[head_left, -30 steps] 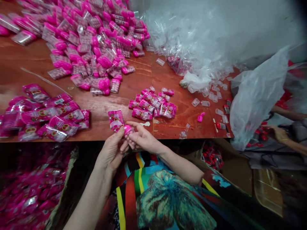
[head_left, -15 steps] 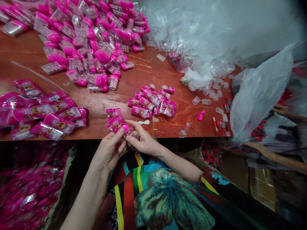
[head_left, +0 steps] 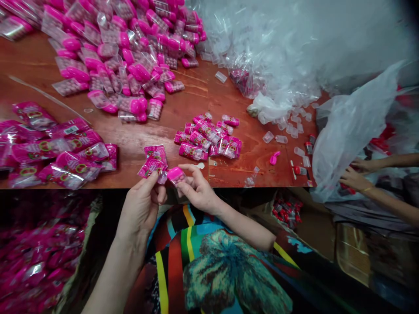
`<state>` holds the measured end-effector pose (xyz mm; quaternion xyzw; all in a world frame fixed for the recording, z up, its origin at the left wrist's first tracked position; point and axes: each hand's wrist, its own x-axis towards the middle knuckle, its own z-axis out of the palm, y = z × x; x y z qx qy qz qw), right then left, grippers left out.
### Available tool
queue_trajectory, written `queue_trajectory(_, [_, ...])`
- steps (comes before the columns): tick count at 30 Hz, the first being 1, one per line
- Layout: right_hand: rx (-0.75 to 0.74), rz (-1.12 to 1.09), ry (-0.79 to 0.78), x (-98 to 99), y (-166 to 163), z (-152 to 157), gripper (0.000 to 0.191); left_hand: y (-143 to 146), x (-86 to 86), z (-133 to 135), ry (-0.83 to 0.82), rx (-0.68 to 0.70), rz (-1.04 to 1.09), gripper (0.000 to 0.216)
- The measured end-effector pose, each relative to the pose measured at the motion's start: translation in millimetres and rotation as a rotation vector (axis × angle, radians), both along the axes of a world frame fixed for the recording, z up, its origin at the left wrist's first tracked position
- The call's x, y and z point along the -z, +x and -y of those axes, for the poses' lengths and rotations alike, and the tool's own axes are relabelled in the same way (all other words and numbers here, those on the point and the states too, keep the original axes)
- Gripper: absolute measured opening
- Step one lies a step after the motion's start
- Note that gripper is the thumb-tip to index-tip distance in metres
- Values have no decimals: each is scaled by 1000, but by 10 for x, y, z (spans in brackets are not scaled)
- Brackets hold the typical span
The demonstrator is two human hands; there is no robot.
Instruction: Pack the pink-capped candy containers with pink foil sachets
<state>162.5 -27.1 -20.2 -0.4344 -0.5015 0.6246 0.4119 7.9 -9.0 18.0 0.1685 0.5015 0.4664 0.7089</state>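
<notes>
My left hand [head_left: 142, 196] pinches a pink printed wrapper [head_left: 152, 167] near the table's front edge, thumb on top. Another pink wrapper piece [head_left: 156, 151] lies just beyond it; whether the two are joined I cannot tell. Between the thumb and fingers of my right hand [head_left: 198, 192] is a small clear candy bottle [head_left: 176, 175], its pink cap pointing left toward the wrapper. Pale pink candies show inside it. A small heap of pink wrapped packets [head_left: 209, 137] lies beyond my right hand.
Pink-capped candy bottles [head_left: 111, 61] are heaped at the back left, with larger pink packets [head_left: 62, 146] nearer. A big clear plastic bag [head_left: 278, 48] covers the back right. At right, a co-worker's hands [head_left: 358, 174] reach by a plastic bag [head_left: 350, 126]. Below left is a box of pink packets [head_left: 42, 257].
My two hands have moved slightly apart. The candy bottle is now clear of the wrapper, to its right. The co-worker's hands have come together by the bag.
</notes>
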Motion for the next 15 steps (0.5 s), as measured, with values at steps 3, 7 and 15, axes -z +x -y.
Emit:
queue_trajectory(3, [21, -20, -37, -33, 15, -10, 44, 19, -17, -11, -27, -92, 40, 30])
queue_trajectory(7, [-10, -67, -69, -22, 17, 33, 47, 39, -20, -27, -79, -109, 112, 26])
queue_trajectory(15, [-23, 58, 18, 16, -14, 107, 57, 137, 44, 36, -133, -3, 148, 37])
